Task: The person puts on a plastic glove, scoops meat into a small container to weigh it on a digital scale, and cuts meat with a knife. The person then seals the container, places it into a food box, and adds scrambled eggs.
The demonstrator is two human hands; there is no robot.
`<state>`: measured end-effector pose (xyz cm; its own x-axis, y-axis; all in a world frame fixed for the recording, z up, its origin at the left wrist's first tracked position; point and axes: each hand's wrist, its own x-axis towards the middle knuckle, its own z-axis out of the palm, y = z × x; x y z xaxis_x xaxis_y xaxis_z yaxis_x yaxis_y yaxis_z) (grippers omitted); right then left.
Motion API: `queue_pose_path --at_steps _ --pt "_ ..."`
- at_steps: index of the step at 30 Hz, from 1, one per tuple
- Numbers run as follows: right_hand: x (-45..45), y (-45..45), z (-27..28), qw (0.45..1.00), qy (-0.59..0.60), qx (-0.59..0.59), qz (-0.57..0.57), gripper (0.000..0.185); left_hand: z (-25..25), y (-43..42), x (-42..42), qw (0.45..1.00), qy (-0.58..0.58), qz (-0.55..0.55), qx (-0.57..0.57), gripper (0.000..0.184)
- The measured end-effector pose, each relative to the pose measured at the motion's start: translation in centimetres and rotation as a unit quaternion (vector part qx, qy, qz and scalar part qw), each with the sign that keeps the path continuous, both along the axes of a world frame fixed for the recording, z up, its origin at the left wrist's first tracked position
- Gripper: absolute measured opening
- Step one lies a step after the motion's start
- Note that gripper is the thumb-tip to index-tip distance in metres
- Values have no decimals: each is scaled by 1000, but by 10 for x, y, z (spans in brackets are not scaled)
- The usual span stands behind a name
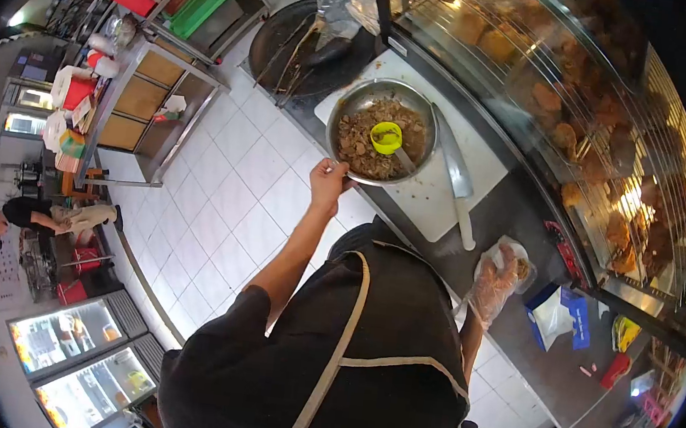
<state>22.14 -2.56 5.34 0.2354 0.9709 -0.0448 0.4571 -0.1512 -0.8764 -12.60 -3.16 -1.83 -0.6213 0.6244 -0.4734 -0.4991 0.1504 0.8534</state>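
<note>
At the near-left rim of the metal bowl (358, 99), the left hand (328, 186) has thumb and fingers closed on the edge, while to the bowl's lower right the right hand (500, 274), in a clear plastic glove (487, 292), is curled against a clear plastic container (524, 271); how firmly it grips I cannot tell. The bowl, holding chopped brown food (357, 137) and a yellow cup (385, 137), sits on a white cutting board (486, 169), and its rim seems to reach past the edge of the dark table (514, 219), so a downward pull by the left hand could tip it and spill food onto the tiled floor (221, 139). The knife (451, 152) lies just beside the bowl's right side, and a shove of the bowl that way might knock it askew; the container could slip in the slick glove if pressed unevenly. Counted: two hands, one bowl, one yellow cup, one board, one knife, one container, plus one dark pan (282, 36) above and left of the bowl, and one blue-and-white box (577, 322) well to its lower right
</note>
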Motion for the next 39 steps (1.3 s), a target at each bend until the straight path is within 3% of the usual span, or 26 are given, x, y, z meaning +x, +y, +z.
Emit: queue_pose_path --at_steps 3,7,13,18,21,22,23,25,26,27,32,37,39 --pt "0 -5 -17 999 34 13 -11 32 13 7 -35 1000 0 17 5 13" --pt "-22 -4 3 999 -5 -35 -37 33 5 21 -79 998 26 52 21 11" --pt "-34 0 6 998 41 -44 -9 36 -4 53 -132 997 29 72 -8 8" --pt "-37 0 -3 995 98 -25 -23 37 -14 67 -151 995 8 98 -33 17" --pt "-39 1 18 993 43 -110 -26 39 -27 67 -168 996 2 92 -7 21" --pt "-30 -1 -6 998 31 -56 -8 38 -33 65 -175 996 9 83 -10 23" --pt "-38 2 18 997 -53 -52 2 37 -37 63 -186 997 16 72 -11 25" --pt "-35 -2 6 1000 -20 -19 -4 36 -39 64 -199 997 5 82 -1 24" --pt "-33 -2 4 996 -83 -41 -6 36 -45 67 -210 999 -1 53 -9 22" --pt "-35 -4 8 998 -55 -28 -16 36 -50 68 -215 999 -5 27 -18 21" --pt "-23 -9 -1 997 9 -39 -66 34 -26 42 -169 993 118 -2 -24 20" --pt "3 -21 6 990 -10 -37 -134 34 -9 20 -106 995 57 -68 -35 7" --pt "19 -18 -1 987 17 -5 -161 34 -31 17 -93 996 38 -58 -57 5"
